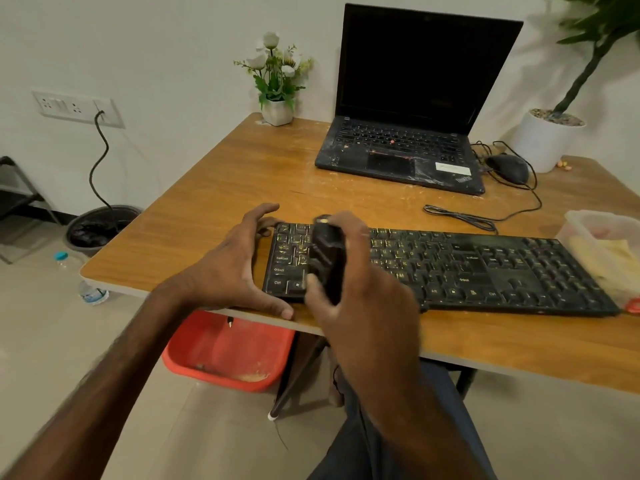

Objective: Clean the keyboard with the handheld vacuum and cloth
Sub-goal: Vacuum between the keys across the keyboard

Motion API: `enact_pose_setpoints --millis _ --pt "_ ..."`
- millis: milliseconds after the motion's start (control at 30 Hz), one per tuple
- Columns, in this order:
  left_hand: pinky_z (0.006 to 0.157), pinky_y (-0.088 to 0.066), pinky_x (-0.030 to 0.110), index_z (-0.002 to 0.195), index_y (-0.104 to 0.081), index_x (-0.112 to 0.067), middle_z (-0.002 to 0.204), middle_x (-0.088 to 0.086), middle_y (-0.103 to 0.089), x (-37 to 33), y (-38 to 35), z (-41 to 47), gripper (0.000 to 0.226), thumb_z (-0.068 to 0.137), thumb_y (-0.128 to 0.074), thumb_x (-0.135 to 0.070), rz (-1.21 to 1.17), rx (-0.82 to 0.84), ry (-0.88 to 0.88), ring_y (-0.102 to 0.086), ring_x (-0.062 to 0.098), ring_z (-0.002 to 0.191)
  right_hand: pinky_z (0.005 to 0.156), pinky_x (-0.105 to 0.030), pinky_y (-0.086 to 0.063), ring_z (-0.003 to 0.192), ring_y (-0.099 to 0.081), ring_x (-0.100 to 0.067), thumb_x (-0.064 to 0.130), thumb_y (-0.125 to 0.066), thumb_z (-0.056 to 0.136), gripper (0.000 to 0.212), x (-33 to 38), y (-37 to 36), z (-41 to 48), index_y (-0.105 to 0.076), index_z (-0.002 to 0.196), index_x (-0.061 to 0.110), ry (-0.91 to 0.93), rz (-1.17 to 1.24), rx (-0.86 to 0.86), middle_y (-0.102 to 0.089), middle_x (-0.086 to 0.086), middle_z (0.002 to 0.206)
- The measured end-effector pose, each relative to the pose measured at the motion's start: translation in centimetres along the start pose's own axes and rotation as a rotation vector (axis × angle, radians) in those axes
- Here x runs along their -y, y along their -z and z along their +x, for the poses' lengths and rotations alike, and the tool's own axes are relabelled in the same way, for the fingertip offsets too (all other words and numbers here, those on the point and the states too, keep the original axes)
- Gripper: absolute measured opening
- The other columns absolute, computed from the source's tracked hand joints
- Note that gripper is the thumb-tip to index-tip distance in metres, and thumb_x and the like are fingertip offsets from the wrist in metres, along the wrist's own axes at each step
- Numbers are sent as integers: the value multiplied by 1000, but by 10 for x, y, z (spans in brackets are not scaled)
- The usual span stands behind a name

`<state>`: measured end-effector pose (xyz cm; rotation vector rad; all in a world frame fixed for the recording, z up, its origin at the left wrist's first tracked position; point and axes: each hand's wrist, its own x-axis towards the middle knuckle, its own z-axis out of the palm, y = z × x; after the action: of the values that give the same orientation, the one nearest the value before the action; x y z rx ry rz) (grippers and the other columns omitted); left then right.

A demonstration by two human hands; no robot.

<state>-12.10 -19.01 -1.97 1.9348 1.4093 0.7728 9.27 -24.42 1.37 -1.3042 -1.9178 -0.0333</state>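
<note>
Black keyboard (485, 268) lying on an orange-brown, wood-grained tabletop (242, 174).
Yellow legends are showing on its left-end keys, which a black handheld vacuum (327, 258) is overlapping.

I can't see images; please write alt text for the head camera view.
A person's right hand holds a black handheld vacuum over the left end of a dusty black keyboard, while the left hand holds its left edge. Behind, on the wooden table, sit an open laptop and a mouse.
</note>
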Motion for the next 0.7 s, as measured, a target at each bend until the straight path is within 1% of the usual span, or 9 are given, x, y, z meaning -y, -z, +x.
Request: enact_pose_setpoints --millis 100,167,233,333,367,467,533,600,700 --pt "119 -33 49 151 -5 -53 155 -7 -32 2 0 2 150 33 -97 -66 -7 3 7 -34 11 145 47 -26 -55 58 -66 -15 29 -79 79 75 -20 16 -3 -33 138 21 -60 -23 -66 -69 0 82" --pt "119 -33 49 151 -5 -51 155 -7 -33 1 -2 2 149 34 -96 -66 1 0 16 -34 12 144 48 -27 -56 60 -67 -16 28 -80 79 76 -10 9 -2 -32 138 22 -40 -12 -46 -69 -1 82" --pt "118 -35 47 153 -5 -46 154 -8 -32 -1 -2 1 145 40 -95 -64 17 -5 10 -35 11 143 50 -29 -56 61 -68 -19 28 -82 76 79 12 -9 0 -32 137 24 4 9 -5 -68 -1 78" --pt "119 -32 41 156 -12 -29 153 -10 -27 -5 -4 1 135 48 -85 -64 120 -29 -53 -30 2 142 50 -24 -46 58 -66 -20 34 -84 72 80 35 -27 3 -35 135 26 66 -24 26 -64 1 70" --pt "120 -31 38 156 -12 -29 153 -11 -27 -5 -3 1 135 48 -85 -64 120 -25 -53 -29 -1 141 49 -23 -46 58 -65 -19 34 -84 72 81 32 -26 5 -35 136 26 65 -15 33 -65 1 71" --pt "119 -33 43 154 -5 -43 153 -11 -33 -3 -1 0 146 40 -95 -64 25 0 0 -34 5 143 48 -26 -57 61 -66 -13 32 -79 80 79 2 -2 1 -27 139 29 -2 95 75 -68 3 83" --pt "120 -31 46 153 -4 -48 156 -9 -32 0 -1 0 150 35 -96 -65 8 7 4 -31 7 145 51 -23 -58 69 -67 -6 34 -76 83 75 -21 20 -2 -25 137 38 -90 226 125 -62 10 96" --pt "122 -28 45 152 -2 -50 159 -9 -28 -1 -1 0 151 35 -96 -66 -6 28 6 -27 4 147 54 -23 -59 76 -70 -6 33 -77 81 72 -43 41 -3 -28 133 44 -147 350 154 -59 14 104" --pt "124 -25 42 154 2 -48 164 -14 -18 -3 -1 0 153 35 -92 -71 -29 60 0 -19 -2 148 58 -17 -57 80 -70 1 27 -81 77 73 -73 67 2 -34 129 49 -207 408 91 -61 20 100"
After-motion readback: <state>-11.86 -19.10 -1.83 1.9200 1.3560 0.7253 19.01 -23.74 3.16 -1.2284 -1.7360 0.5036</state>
